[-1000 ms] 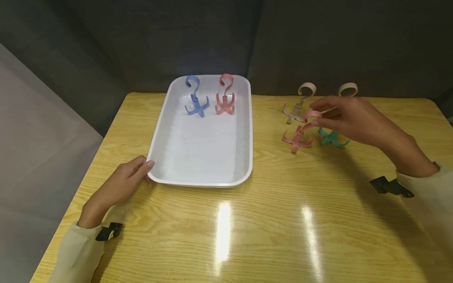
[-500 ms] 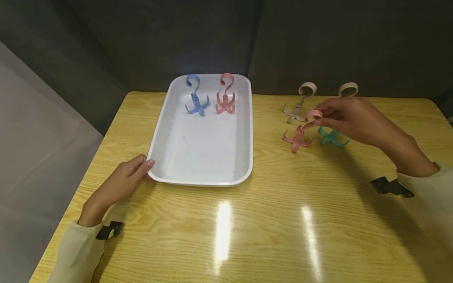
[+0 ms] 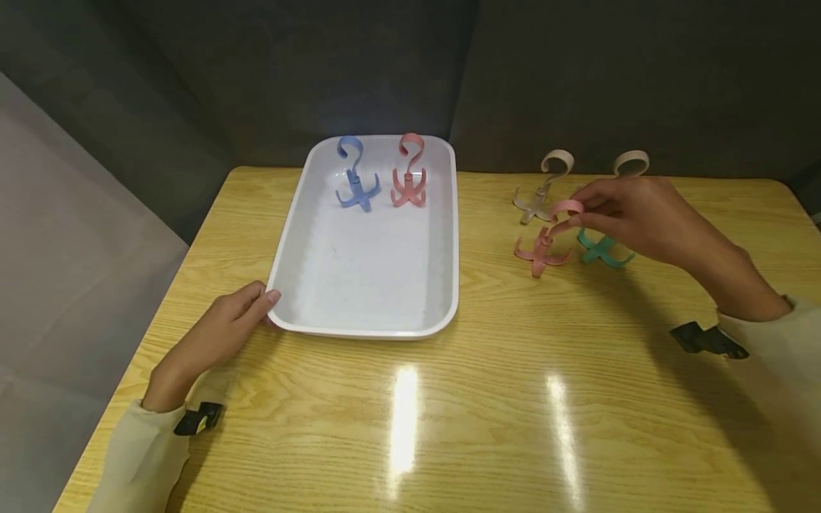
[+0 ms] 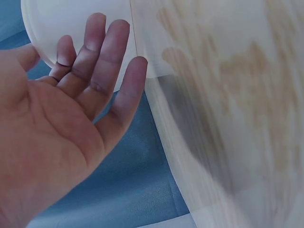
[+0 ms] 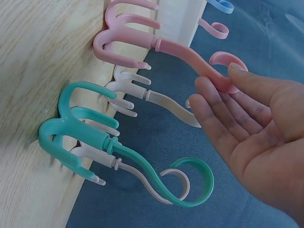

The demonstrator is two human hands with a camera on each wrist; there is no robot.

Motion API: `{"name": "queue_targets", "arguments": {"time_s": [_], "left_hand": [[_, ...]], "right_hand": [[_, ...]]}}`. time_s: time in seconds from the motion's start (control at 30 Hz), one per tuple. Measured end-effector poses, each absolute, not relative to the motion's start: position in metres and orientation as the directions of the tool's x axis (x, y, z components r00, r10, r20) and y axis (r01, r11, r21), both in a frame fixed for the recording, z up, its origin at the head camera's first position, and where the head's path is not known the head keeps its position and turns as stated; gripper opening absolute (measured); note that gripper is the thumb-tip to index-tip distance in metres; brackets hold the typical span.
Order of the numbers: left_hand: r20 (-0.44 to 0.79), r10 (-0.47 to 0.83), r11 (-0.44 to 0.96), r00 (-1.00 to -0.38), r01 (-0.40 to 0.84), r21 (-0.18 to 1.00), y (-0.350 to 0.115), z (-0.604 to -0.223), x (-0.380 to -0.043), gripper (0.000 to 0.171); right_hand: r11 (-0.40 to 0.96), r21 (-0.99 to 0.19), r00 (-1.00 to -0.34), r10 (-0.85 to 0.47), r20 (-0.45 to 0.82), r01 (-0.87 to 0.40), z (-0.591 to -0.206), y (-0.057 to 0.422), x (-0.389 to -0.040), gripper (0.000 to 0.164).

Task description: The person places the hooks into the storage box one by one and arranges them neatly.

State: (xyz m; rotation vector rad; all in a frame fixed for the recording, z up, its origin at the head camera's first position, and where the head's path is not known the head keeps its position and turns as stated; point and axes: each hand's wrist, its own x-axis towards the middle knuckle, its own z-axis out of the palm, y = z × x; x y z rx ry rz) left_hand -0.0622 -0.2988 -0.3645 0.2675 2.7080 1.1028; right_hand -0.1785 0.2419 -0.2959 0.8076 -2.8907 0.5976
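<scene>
My left hand (image 3: pixel 221 328) holds the near left corner of a white plastic tray (image 3: pixel 365 333), thumb on the rim and fingers beneath it. At the right, my right hand (image 3: pixel 648 217) pinches the curved top of a pink four-pronged hanging hook (image 3: pixel 541 249), between thumb and fingers. This hook stands upright on its prongs on the table, as the right wrist view also shows. Close by my right hand stand a green hook (image 5: pixel 85 133) and two beige ones; one beige hook (image 3: pixel 532 203) is left of the hand, the other beige hook (image 3: pixel 631 158) partly hidden behind it.
Inside the tray's far end stand a blue hook (image 3: pixel 357 192) and another pink hook (image 3: pixel 408 189), side by side. The wooden table (image 3: pixel 487 399) ends at a dark curtain (image 3: pixel 321 64) at the back. A grey cloth hangs at the left.
My right fingers have drawn in on the pink hook's curved top, and the hook has shifted very slightly right. My left hand and the tray stay nearly still.
</scene>
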Motion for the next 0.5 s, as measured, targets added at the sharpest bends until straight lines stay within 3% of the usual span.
{"name": "queue_targets", "arguments": {"time_s": [0.5], "left_hand": [[-0.124, 0.243, 0.701, -0.962, 0.086, 0.708, -0.2996, -0.3655, -0.0624, 0.038]], "right_hand": [[0.769, -0.342, -0.842, -0.484, 0.24, -0.54, -0.2949, 0.2393, -0.1802, 0.023]]}}
